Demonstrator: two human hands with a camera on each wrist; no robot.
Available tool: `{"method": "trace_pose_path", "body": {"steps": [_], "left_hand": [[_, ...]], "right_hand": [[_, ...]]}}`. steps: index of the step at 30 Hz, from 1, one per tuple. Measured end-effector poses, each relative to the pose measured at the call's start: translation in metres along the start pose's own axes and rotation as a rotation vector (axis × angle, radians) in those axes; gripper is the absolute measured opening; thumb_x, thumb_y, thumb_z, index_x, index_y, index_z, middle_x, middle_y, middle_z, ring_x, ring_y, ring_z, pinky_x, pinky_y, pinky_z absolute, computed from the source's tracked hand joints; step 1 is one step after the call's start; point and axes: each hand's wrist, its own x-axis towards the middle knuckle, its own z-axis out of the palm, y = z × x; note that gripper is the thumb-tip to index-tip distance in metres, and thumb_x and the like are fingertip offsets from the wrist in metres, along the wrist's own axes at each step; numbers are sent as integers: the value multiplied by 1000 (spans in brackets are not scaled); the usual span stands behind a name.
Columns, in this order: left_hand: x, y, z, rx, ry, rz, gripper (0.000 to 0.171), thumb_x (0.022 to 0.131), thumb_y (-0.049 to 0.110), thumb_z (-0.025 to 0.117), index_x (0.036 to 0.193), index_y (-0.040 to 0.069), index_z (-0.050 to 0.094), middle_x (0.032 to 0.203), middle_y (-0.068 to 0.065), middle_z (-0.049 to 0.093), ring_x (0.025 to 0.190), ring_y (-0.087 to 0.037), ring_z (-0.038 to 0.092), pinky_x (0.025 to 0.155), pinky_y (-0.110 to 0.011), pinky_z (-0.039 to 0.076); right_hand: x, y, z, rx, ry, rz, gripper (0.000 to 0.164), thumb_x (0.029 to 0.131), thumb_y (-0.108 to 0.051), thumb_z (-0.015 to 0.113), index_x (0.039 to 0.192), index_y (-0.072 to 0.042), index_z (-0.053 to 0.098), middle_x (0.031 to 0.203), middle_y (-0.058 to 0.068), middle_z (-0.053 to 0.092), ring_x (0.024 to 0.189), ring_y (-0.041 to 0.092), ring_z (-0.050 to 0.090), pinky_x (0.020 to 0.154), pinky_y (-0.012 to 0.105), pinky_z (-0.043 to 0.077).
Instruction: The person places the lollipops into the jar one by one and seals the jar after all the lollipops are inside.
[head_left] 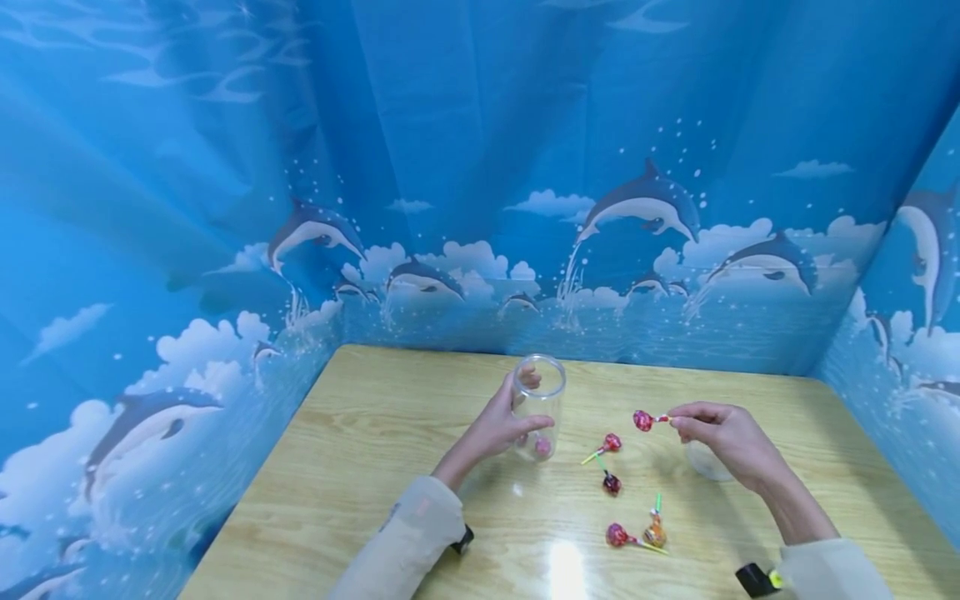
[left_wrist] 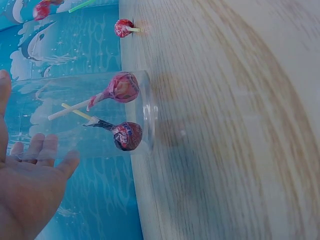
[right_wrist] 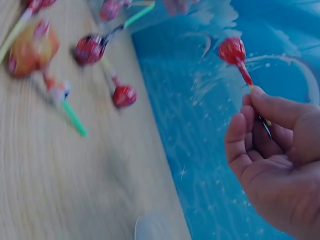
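Note:
My left hand grips a clear plastic jar that stands upright and uncovered on the table. Inside it, at the bottom, the left wrist view shows a pink lollipop and a dark red lollipop. To the right, my right hand pinches the stick of a red lollipop, held above the table with its head toward the jar. Between the hands lie a red lollipop and a dark one. Nearer to me are an orange lollipop and another red one.
A clear round lid lies on the wooden table, partly hidden beneath my right hand. Blue curtains printed with dolphins enclose the table at the back and both sides.

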Motion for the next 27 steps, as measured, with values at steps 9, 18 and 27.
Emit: {"method": "trace_pose_path", "body": {"steps": [9,18,27], "left_hand": [[0,1,0,1,-2,-17,88,88,20,84,158,13,32,154,-12,48,145,-30,42,122,-56,28],[-1,1,-1,-7,-4,-11,87,89,17,83,159,10,31,154,-14,48,145,-32,42,121,-58,28],[-1,2,-1,-23,-6,-9,87,89,18,84,158,8,31,153,-14,48,145,-32,42,122,-56,28]], "right_hand": [[-8,-22,8,293,88,-1,16,101,-21,71,113,-12,76,95,-4,67,85,11,64,79,22,57],[-11,-48,24,435,127,-45,18,99,-19,73,114,-10,76,98,-3,69,84,10,65,76,21,58],[0,-74,42,394,123,-102,28,98,-22,74,119,-3,73,100,-3,69,86,11,64,79,20,58]]}}
